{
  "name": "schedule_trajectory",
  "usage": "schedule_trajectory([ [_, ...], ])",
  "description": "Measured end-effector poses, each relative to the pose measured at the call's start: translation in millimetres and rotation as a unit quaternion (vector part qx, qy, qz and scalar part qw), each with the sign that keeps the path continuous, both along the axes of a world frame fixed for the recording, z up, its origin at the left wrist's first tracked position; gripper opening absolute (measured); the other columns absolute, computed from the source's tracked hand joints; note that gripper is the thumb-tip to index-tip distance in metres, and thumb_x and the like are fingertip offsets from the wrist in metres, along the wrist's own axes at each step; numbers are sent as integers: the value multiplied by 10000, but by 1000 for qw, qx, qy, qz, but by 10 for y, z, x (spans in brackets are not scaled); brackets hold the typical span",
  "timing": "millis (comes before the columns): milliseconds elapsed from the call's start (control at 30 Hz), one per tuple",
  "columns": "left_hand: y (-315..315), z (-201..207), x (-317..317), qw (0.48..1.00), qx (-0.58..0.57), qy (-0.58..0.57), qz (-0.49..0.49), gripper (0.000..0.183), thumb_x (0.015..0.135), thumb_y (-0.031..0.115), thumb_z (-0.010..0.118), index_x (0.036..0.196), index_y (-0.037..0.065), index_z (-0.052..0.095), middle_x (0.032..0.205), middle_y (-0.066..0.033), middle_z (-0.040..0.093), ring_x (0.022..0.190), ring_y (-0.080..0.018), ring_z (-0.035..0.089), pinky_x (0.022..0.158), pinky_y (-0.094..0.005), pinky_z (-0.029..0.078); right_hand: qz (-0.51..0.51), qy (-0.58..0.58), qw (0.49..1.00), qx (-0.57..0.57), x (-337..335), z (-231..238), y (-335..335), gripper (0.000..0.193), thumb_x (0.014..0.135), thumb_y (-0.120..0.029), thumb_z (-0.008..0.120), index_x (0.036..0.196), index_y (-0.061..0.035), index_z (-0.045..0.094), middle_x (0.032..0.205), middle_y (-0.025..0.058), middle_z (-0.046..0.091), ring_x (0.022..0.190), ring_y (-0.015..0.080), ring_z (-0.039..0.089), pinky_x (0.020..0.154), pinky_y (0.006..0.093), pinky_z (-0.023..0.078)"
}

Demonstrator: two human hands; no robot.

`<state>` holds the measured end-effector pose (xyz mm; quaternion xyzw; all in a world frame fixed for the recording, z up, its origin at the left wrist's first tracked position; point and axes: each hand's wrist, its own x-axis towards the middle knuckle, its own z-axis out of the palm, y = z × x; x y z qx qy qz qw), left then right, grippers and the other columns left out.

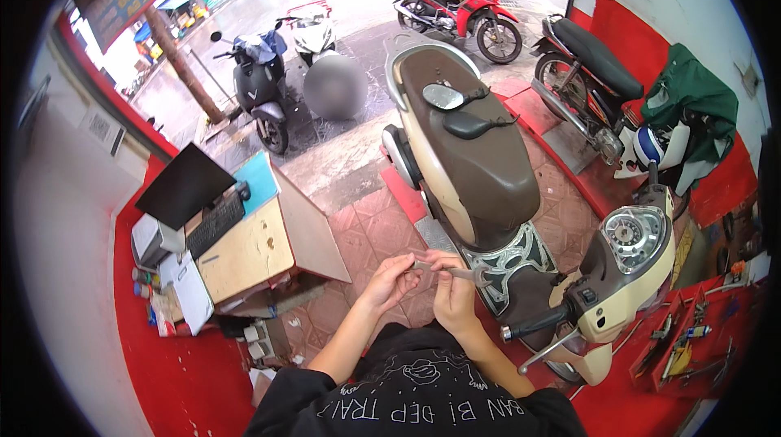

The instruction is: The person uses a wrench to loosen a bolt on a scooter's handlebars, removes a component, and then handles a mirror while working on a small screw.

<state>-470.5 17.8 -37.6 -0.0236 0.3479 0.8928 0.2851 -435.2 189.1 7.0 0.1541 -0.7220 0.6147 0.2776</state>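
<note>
In front of my chest, my right hand [452, 294] is closed round a metal open-end wrench [465, 273], whose jaw sticks out to the right. Close beside it, my left hand [392, 282] pinches its fingertips on a small dark bit by the wrench's other end; whether that is the wrench itself or a separate part, I cannot make out. Beyond my hands stands a cream scooter with a brown seat [480, 168]. A round mirror [443, 96] and a second mirror, back up [468, 126], lie on that seat.
The scooter's handlebar [541, 325] reaches close on my right. A red tool tray [691, 347] with hand tools lies at the lower right. On the left is a desk [260, 246] with a monitor [185, 189] and keyboard. Another motorbike [594, 63] stands at the right wall.
</note>
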Motion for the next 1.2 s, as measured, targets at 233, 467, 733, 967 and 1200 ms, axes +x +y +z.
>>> schedule_trajectory([
  [233, -86, 137, -1642, 854, -393, 338, -50, 281, 1017, 243, 708, 1158, 2, 740, 929, -32, 746, 783, -78, 672, 674, -252, 533, -33, -247, 964, -97, -470, -191, 309, 197, 1115, -102, 435, 1044, 17, 576, 742, 54, 647, 679, 134, 635, 653, 287, 510],
  [467, 96, 330, -4367, 672, -484, 558, 61, 164, 914, 144, 750, 1040, 46, 787, 909, -95, 753, 779, -177, 707, 720, -324, 556, -114, -353, 928, -43, -1078, -305, 390, 274, 1106, -146, 448, 1165, 9, 666, 692, 27, 619, 608, 59, 518, 565, 249, 414],
  [733, 1023, 33, -6535, 490, -472, 725, -104, 160, 858, 155, 731, 989, 100, 804, 982, -96, 729, 1009, -322, 681, 875, -446, 546, -200, -364, 907, -65, -2319, -27, -141, 343, 1105, -170, 483, 1340, 20, 646, 790, 31, 683, 671, 78, 599, 612, 236, 477],
  [967, 1496, -222, -7073, 397, -467, 710, -348, 176, 795, 160, 788, 965, 146, 832, 926, -105, 765, 933, -326, 728, 810, -462, 573, -237, -389, 883, -114, -2775, 87, -360, 330, 1092, -141, 514, 1327, 59, 629, 860, 56, 702, 721, 95, 660, 600, 262, 547],
  [1200, 1619, -217, -7188, 209, -445, 798, -347, 121, 816, 197, 788, 896, 107, 794, 926, -102, 747, 957, -313, 717, 798, -457, 590, -320, -373, 860, -138, -2870, -93, -331, 346, 1062, -106, 586, 1372, 47, 605, 962, 19, 692, 781, 45, 551, 662, 209, 442],
])
